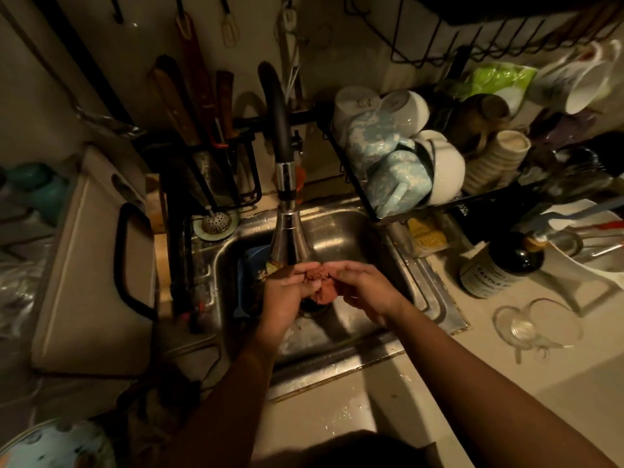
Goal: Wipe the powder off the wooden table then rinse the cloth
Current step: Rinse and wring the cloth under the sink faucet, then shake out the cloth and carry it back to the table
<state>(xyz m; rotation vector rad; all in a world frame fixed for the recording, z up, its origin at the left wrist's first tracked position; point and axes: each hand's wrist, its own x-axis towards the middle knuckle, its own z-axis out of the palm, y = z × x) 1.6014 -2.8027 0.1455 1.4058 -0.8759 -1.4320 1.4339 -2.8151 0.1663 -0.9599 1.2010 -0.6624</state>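
Observation:
A small reddish-brown cloth (322,288) is bunched up over the steel sink (341,238), right under the spout of the black and chrome faucet (287,211). My left hand (287,292) grips its left side. My right hand (363,288) holds its right side, fingers curled around it. Both hands meet above the drain. The wooden table is out of sight.
A blue dish (250,268) lies in the sink's left part. A loaded dish rack (422,157) stands at the back right. A dark soap bottle (499,265) and a glass cup (533,325) sit on the right counter. A cutting board (98,265) leans left.

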